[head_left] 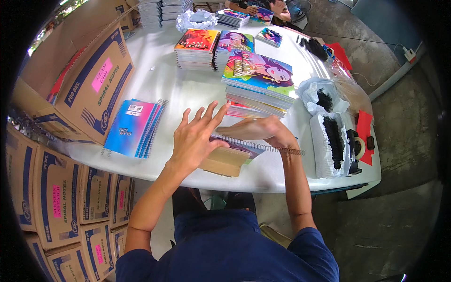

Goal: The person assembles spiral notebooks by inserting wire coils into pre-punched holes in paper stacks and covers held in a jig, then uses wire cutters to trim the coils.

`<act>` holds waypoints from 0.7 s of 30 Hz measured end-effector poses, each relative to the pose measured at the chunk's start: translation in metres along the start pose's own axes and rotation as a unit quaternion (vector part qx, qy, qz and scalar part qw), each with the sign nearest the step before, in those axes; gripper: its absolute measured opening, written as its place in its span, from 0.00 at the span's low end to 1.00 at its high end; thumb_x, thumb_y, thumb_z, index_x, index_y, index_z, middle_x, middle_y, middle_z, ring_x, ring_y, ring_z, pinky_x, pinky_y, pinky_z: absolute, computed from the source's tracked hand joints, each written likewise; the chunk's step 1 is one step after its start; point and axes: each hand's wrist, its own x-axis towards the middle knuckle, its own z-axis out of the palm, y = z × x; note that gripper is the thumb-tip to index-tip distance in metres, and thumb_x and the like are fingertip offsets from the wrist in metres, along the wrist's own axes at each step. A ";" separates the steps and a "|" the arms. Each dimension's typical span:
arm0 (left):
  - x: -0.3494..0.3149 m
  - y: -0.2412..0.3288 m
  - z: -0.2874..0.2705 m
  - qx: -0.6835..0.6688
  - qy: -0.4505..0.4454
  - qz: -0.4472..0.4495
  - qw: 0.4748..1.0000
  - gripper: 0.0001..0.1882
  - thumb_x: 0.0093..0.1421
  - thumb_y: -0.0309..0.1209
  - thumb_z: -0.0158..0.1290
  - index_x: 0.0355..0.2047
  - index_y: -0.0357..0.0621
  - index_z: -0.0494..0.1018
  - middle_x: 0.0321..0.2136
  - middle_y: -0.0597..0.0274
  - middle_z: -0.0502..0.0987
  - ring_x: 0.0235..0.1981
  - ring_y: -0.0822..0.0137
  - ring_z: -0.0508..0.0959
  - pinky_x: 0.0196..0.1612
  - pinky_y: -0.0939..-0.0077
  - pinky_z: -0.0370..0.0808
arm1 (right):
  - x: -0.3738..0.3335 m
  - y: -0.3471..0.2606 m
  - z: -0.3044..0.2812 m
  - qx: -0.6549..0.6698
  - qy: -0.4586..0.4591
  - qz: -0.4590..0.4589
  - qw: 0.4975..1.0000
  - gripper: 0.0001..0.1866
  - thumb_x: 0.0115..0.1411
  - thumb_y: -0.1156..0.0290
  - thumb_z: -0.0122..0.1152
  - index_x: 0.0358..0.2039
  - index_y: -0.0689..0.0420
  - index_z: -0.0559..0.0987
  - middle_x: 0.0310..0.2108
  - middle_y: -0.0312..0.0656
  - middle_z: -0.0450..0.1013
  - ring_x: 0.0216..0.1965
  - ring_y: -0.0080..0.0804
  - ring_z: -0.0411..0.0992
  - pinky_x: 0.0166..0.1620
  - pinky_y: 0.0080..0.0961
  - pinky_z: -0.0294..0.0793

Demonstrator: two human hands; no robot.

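An unfinished spiral notebook [254, 152] stands tilted in front of me, with a dark wire coil [272, 148] along its upper edge. The coil's loose end sticks out to the right, past my right wrist. My left hand [195, 138] is at the notebook's left end, fingers spread upward and thumb against its edge. Over the coil reaches my right hand [275, 131], its fingers pointing left and smeared by motion; whether they grip anything is hidden. A tan cardboard piece [221, 162] rests under the notebook, near the table's front edge.
Blue-pink finished notebooks [131, 129] lie left, beside a large open carton [96, 84]. Notebook stacks [258, 75] stand just beyond my hands. White wrappings with black coils [329, 143] and a tape roll [359, 148] sit right. More cartons [58, 197] are piled lower left. Another person [277, 9] sits across.
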 end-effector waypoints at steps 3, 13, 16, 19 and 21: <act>-0.001 -0.004 -0.003 0.026 0.007 0.003 1.000 0.53 0.41 0.43 0.68 0.67 0.64 0.55 0.60 0.59 0.68 0.57 0.50 0.71 0.60 0.49 0.64 | 0.020 -0.001 -0.001 -0.211 -0.010 0.040 0.977 0.27 0.61 0.51 0.61 0.43 0.67 0.81 0.47 0.46 0.76 0.48 0.35 0.72 0.53 0.30 0.68; -0.008 -0.016 -0.011 -0.052 0.050 -0.091 0.993 0.58 0.34 0.32 0.72 0.67 0.62 0.56 0.65 0.61 0.62 0.64 0.51 0.63 0.58 0.58 0.71 | 0.018 -0.005 0.027 0.100 0.096 0.003 0.990 0.26 0.62 0.50 0.58 0.42 0.66 0.82 0.40 0.47 0.79 0.43 0.34 0.72 0.48 0.29 0.70; -0.011 -0.023 -0.012 -0.247 0.054 -0.148 0.956 0.57 0.35 0.28 0.72 0.67 0.59 0.55 0.64 0.52 0.61 0.61 0.44 0.66 0.55 0.66 0.74 | 0.037 -0.007 0.024 -0.342 -0.050 0.063 0.936 0.30 0.59 0.48 0.62 0.49 0.64 0.78 0.44 0.48 0.77 0.48 0.35 0.72 0.52 0.31 0.70; -0.018 -0.043 0.009 -0.270 0.112 -0.142 0.946 0.59 0.34 0.25 0.72 0.67 0.55 0.53 0.65 0.49 0.59 0.61 0.48 0.67 0.56 0.67 0.73 | 0.038 0.000 0.020 -0.087 0.025 0.035 0.995 0.31 0.57 0.47 0.63 0.47 0.65 0.79 0.45 0.47 0.77 0.47 0.37 0.73 0.52 0.31 0.71; -0.022 -0.051 0.017 -0.339 0.105 -0.152 0.922 0.59 0.35 0.24 0.72 0.68 0.55 0.53 0.65 0.49 0.59 0.61 0.52 0.67 0.59 0.66 0.71 | 0.030 0.002 0.030 0.063 0.057 0.006 0.996 0.30 0.57 0.49 0.63 0.46 0.66 0.79 0.43 0.47 0.78 0.45 0.36 0.73 0.52 0.30 0.70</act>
